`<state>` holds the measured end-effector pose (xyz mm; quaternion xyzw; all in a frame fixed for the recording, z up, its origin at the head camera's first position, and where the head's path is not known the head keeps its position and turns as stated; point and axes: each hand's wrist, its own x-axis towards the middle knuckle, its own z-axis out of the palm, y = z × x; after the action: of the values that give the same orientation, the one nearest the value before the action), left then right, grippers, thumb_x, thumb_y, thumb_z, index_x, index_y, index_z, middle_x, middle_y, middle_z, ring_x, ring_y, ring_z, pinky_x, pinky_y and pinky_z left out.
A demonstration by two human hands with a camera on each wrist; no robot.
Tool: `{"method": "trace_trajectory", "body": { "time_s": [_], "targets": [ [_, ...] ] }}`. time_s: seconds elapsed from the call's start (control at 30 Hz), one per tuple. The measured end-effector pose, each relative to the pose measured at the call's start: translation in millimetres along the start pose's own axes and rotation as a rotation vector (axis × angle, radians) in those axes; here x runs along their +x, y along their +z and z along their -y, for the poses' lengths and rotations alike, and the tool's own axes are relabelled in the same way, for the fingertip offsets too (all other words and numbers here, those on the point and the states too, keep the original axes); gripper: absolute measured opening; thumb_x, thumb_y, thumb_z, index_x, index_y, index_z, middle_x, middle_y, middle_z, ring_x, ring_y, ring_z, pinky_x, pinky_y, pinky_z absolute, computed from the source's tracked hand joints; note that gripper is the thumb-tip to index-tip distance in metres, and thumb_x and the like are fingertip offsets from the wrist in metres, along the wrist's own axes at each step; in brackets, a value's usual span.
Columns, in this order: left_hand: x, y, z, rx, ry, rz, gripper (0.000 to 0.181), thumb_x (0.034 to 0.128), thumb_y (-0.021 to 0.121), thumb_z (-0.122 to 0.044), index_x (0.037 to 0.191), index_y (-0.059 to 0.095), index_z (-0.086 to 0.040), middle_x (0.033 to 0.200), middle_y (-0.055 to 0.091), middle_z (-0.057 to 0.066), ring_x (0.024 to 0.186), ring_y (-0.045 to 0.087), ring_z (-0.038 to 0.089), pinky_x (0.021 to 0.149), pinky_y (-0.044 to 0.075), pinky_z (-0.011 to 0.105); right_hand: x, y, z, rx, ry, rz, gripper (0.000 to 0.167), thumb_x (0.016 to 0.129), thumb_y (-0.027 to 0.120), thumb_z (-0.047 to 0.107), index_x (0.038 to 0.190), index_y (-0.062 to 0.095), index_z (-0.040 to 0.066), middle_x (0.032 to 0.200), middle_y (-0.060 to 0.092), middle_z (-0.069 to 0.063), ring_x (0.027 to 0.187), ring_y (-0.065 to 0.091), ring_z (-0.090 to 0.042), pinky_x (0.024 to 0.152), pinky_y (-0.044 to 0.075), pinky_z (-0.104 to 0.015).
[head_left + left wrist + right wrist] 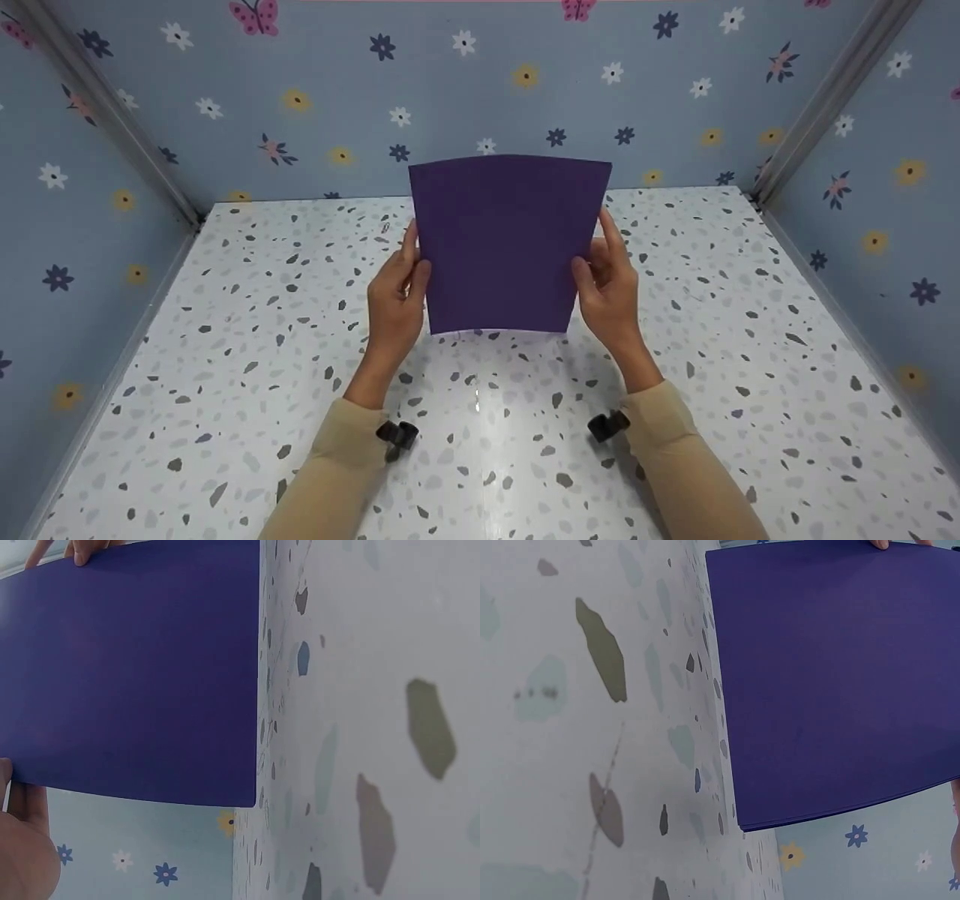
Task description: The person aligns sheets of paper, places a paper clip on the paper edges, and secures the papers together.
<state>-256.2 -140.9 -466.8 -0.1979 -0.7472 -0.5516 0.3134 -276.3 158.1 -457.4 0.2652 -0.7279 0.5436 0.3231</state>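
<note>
A purple rectangular sheet or thin stack (506,244) is held up over the table, its top and bottom edges slightly bowed. The left hand (396,294) grips its left edge, thumb on the near face and fingers behind. On the opposite edge, the right hand (611,292) holds it the same way. In the left wrist view the purple piece (135,675) fills the upper left, with part of the left hand (28,840) at its lower edge. The right wrist view shows thin layers along the lower edge of the purple piece (840,682).
A white speckled tabletop (247,360) lies below. Blue walls with flowers and butterflies stand at the back (337,75), left (60,225) and right (885,225), with grey posts at the corners. Small black devices (397,435) sit at both wrists.
</note>
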Motion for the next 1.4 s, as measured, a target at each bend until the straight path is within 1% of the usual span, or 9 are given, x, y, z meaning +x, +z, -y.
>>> {"method": "trace_trajectory", "body": {
  "time_s": [0.17, 0.3, 0.4, 0.57, 0.8, 0.93, 1.03, 1.17, 1.4],
  "targets": [
    [0.7, -0.5, -1.8, 0.012, -0.006, -0.009, 0.052, 0.1108, 0.056, -0.007, 0.161, 0.042, -0.004, 0.140, 0.067, 0.015, 0.122, 0.067, 0.025, 0.098, 0.055, 0.023, 0.0, 0.2, 0.8, -0.001, -0.003, -0.002, 0.067, 0.104, 0.056, -0.010, 0.165, 0.033, 0.002, 0.106, 0.072, -0.014, 0.080, 0.067, -0.022, 0.071, 0.053, -0.022],
    [0.4, -1.2, -3.0, 0.039, -0.018, -0.012, 0.053, 0.1107, 0.057, -0.008, 0.161, 0.042, -0.006, 0.135, 0.069, 0.014, 0.101, 0.065, 0.019, 0.083, 0.050, 0.018, 1.0, 0.2, 2.9, 0.008, -0.013, -0.003, 0.066, 0.103, 0.057, -0.009, 0.164, 0.033, 0.000, 0.106, 0.072, -0.014, 0.079, 0.066, -0.022, 0.069, 0.052, -0.022],
    [0.0, -1.4, -3.4, 0.047, -0.022, -0.013, 0.053, 0.1107, 0.057, -0.008, 0.161, 0.042, -0.006, 0.133, 0.069, 0.014, 0.096, 0.064, 0.018, 0.078, 0.046, 0.019, 1.7, 0.2, 4.6, 0.010, -0.018, -0.004, 0.066, 0.103, 0.057, -0.009, 0.164, 0.033, 0.000, 0.105, 0.071, -0.015, 0.078, 0.065, -0.022, 0.068, 0.051, -0.022],
    [0.6, -1.0, -4.2, 0.048, -0.008, -0.016, 0.053, 0.1103, 0.057, -0.007, 0.161, 0.042, -0.003, 0.139, 0.067, 0.016, 0.116, 0.068, 0.025, 0.089, 0.052, 0.019, 1.7, -0.5, 5.3, 0.004, -0.015, -0.008, 0.066, 0.103, 0.058, -0.009, 0.164, 0.033, 0.000, 0.106, 0.072, -0.014, 0.079, 0.066, -0.023, 0.070, 0.052, -0.022],
    [1.6, -0.9, -6.7, 0.036, 0.003, -0.025, 0.052, 0.1101, 0.057, -0.006, 0.160, 0.043, -0.002, 0.145, 0.064, 0.016, 0.122, 0.067, 0.027, 0.093, 0.054, 0.019, 2.6, -0.6, 6.4, 0.009, -0.032, -0.015, 0.066, 0.103, 0.058, -0.010, 0.164, 0.034, 0.000, 0.104, 0.071, -0.014, 0.076, 0.064, -0.022, 0.068, 0.051, -0.022],
    [1.3, -1.1, -5.6, 0.022, -0.005, -0.022, 0.053, 0.1102, 0.057, -0.006, 0.161, 0.042, -0.003, 0.149, 0.061, 0.015, 0.128, 0.065, 0.026, 0.100, 0.055, 0.024, 2.5, -0.1, 7.2, 0.023, -0.043, -0.015, 0.066, 0.102, 0.058, -0.010, 0.163, 0.034, -0.001, 0.105, 0.072, -0.014, 0.078, 0.066, -0.022, 0.069, 0.052, -0.022],
    [0.7, -1.1, -4.1, 0.004, -0.009, -0.017, 0.054, 0.1098, 0.057, -0.005, 0.161, 0.042, -0.003, 0.146, 0.063, 0.014, 0.128, 0.065, 0.027, 0.104, 0.054, 0.027, 2.5, 0.4, 7.4, 0.039, -0.045, -0.011, 0.066, 0.102, 0.058, -0.011, 0.163, 0.033, -0.002, 0.106, 0.072, -0.014, 0.078, 0.065, -0.021, 0.069, 0.051, -0.023],
    [0.5, -1.2, -2.8, -0.009, -0.010, -0.013, 0.054, 0.1096, 0.057, -0.004, 0.161, 0.042, -0.003, 0.141, 0.066, 0.013, 0.126, 0.065, 0.028, 0.105, 0.053, 0.027, 2.5, 0.8, 7.6, 0.038, -0.043, -0.012, 0.066, 0.102, 0.058, -0.010, 0.163, 0.033, -0.002, 0.104, 0.072, -0.014, 0.076, 0.061, -0.018, 0.068, 0.049, -0.023],
    [-0.1, -2.0, -3.0, 0.002, -0.025, -0.002, 0.055, 0.1107, 0.057, -0.008, 0.163, 0.040, -0.006, 0.151, 0.061, 0.011, 0.134, 0.062, 0.024, 0.106, 0.052, 0.026, 2.9, 0.7, 6.5, 0.031, -0.055, -0.010, 0.066, 0.102, 0.059, -0.010, 0.163, 0.033, -0.003, 0.104, 0.071, -0.014, 0.077, 0.062, -0.017, 0.068, 0.050, -0.022]
  ]
}}
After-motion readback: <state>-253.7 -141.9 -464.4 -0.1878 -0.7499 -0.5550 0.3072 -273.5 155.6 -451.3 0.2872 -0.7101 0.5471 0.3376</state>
